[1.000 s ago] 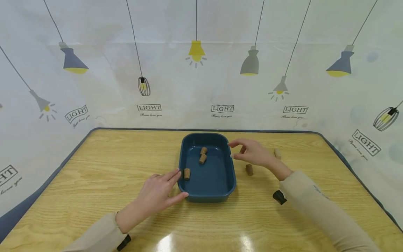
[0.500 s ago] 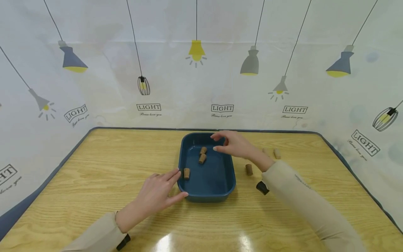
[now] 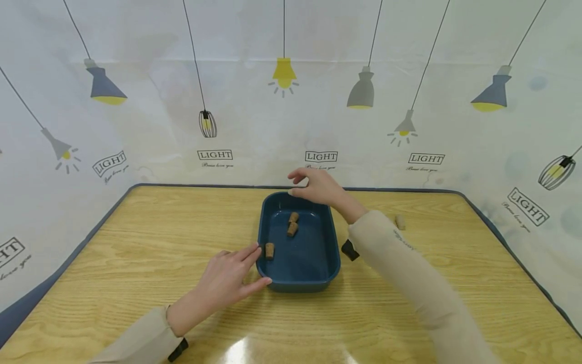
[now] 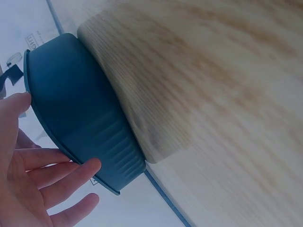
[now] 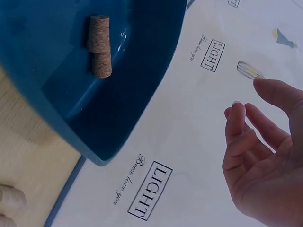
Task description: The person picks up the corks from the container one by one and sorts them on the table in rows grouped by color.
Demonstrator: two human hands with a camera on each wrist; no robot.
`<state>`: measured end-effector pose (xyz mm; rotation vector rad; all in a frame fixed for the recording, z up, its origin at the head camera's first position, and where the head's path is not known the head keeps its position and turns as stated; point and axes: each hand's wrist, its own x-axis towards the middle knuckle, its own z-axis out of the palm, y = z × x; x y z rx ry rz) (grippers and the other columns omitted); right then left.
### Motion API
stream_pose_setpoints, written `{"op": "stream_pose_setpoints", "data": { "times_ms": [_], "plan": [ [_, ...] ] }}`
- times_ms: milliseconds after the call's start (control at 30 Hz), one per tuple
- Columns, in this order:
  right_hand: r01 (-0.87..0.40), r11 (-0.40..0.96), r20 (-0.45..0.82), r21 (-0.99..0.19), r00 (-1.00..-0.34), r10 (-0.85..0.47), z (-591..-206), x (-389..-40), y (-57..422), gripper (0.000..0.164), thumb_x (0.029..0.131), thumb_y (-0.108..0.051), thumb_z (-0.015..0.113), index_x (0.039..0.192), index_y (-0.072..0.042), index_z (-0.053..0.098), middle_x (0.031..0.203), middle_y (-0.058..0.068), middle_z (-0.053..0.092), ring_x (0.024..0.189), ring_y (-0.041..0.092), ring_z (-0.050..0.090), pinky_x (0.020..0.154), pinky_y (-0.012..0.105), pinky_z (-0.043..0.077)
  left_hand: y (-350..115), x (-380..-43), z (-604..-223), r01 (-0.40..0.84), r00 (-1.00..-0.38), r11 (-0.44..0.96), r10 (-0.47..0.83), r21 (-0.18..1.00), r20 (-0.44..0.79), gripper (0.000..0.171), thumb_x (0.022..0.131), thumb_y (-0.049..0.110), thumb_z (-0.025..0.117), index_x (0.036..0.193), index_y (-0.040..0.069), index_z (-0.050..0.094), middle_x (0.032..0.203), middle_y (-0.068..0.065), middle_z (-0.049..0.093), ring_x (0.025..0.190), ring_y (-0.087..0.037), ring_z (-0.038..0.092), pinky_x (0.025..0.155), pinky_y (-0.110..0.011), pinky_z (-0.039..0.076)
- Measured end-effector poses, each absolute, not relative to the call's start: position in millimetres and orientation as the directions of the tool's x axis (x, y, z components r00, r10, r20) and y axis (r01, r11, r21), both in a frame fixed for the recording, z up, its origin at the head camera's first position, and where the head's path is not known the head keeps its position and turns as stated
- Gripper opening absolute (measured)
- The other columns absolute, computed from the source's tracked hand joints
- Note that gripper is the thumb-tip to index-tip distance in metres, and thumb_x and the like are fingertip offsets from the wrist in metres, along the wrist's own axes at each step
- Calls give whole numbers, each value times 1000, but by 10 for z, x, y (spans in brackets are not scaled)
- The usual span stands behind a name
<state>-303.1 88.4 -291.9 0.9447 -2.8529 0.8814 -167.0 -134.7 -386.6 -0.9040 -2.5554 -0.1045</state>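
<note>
A blue rectangular bin [image 3: 311, 258] stands on the wooden table. Inside lie three corks: one by the left wall [image 3: 270, 251], and a touching pair, one cork [image 3: 292, 230] in front of the other cork [image 3: 294, 217]. My left hand [image 3: 223, 278] touches the bin's left rim with extended fingertips and thumb; the left wrist view shows the fingers [image 4: 66, 182] along the outer wall. Above the bin's far edge is my right hand [image 3: 318, 188], fingers loosely bent and thumb apart. Nothing lies between them in the right wrist view.
Right of the bin, a pale cork [image 3: 400, 222] lies on the table [image 3: 182, 217]. Two corks show at the lower left of the right wrist view, one cork [image 5: 12, 197] whole enough to recognise. A lamp-patterned backdrop [image 3: 245, 126] rises behind the table.
My right hand has moved left and away from me, from the bin's right rim to above its far edge. Its sleeve now covers the cork beside the bin. My left hand stays put.
</note>
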Motion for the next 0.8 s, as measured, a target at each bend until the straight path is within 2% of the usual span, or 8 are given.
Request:
{"op": "stream_pose_setpoints", "data": {
  "times_ms": [133, 367, 633, 800],
  "plan": [
    [-484, 681, 148, -550, -858, -491, -2958, -3097, 808, 35, 84, -21, 60, 116, -7, 56, 105, 10, 58, 92, 22, 53, 76, 35, 42, -1349, -1666, -3866, 618, -696, 783, 582, -61, 420, 65, 79, 58, 51, 113, 3, 61, 113, -10, 58, 64, -19, 61, 61, -37, 48],
    [-397, 686, 104, -609, -898, -428, -3128, -3198, 675, 33, 83, -18, 61, 113, -4, 57, 103, 12, 59, 78, 19, 59, 69, 28, 46, -1348, -1665, -3874, 624, -688, 779, 584, -58, 431, 65, 78, 58, 53, 113, 4, 61, 113, -10, 58, 64, -19, 61, 61, -37, 48],
    [-245, 675, 17, -696, -945, -326, -3356, -3197, 586, 36, 83, -18, 62, 114, -2, 56, 105, 13, 56, 75, 19, 60, 65, 27, 48, -1346, -1668, -3878, 626, -682, 777, 587, -67, 435, 65, 78, 58, 53, 113, 4, 62, 113, -10, 58, 64, -19, 61, 61, -37, 48],
    [-177, 688, -2, -704, -968, -250, -3480, -3196, 554, 35, 82, -21, 63, 113, -4, 58, 105, 11, 56, 77, 20, 59, 69, 32, 46, -1346, -1666, -3877, 621, -692, 781, 583, -59, 426, 65, 78, 58, 53, 113, 4, 62, 113, -10, 57, 65, -19, 62, 62, -37, 48]
  ]
}}
